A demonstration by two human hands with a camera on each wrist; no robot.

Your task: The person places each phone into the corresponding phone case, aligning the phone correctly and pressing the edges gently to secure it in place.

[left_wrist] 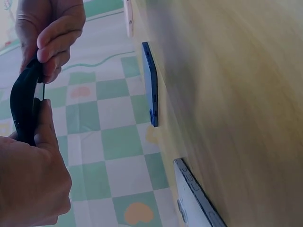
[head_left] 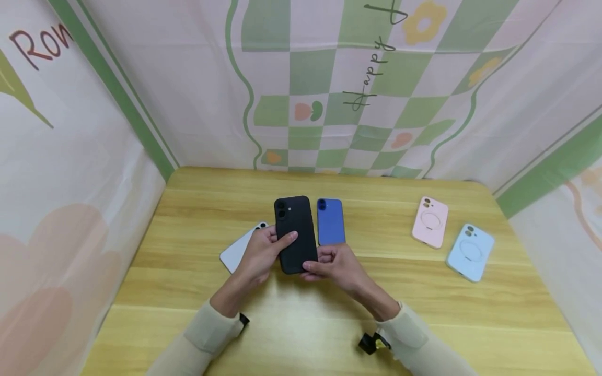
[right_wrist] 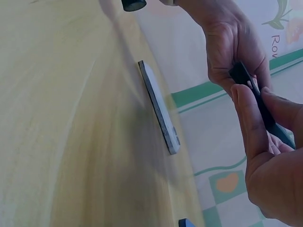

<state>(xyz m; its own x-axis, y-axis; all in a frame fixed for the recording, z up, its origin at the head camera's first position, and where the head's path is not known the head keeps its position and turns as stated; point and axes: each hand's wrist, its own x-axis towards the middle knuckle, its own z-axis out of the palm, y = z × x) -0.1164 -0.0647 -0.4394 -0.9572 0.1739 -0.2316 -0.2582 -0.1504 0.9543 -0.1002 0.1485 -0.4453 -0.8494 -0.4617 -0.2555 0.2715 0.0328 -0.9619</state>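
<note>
Between the two hands, lifted off the wooden table (head_left: 188, 308), is a black phone case (head_left: 295, 233), its camera cut-out at the far end and its back facing up. The left hand (head_left: 257, 256) grips the case along its left edge, fingers curled behind it and the thumb (head_left: 286, 241) lying across the back. The right hand (head_left: 336, 267) pinches the near right corner, thumb on top and fingers curled under. From the left wrist view the case (left_wrist: 23, 101) appears edge-on and slightly bowed, with the left thumb (left_wrist: 46, 124) pressed on it and the right hand's fingers (left_wrist: 57, 35) hooked over its far end. From the right wrist view the case (right_wrist: 258, 101) is a thin dark strip squeezed between the right thumb (right_wrist: 248, 120) and the fingers, the left hand (right_wrist: 232, 42) closed on it beyond.

Just beyond the right fingers, touching the table, lies a blue phone (head_left: 331, 221), close beside the black case's right edge. Just left of the left hand, partly hidden behind it, a white phone (head_left: 239, 249) lies flat on the table. Well off to the right of the right hand sit a pink case (head_left: 430, 221) and, nearer and further right, a light blue case (head_left: 470, 252), side by side but apart. Printed cloth walls (head_left: 329, 83) with a green check pattern stand round the table.
</note>
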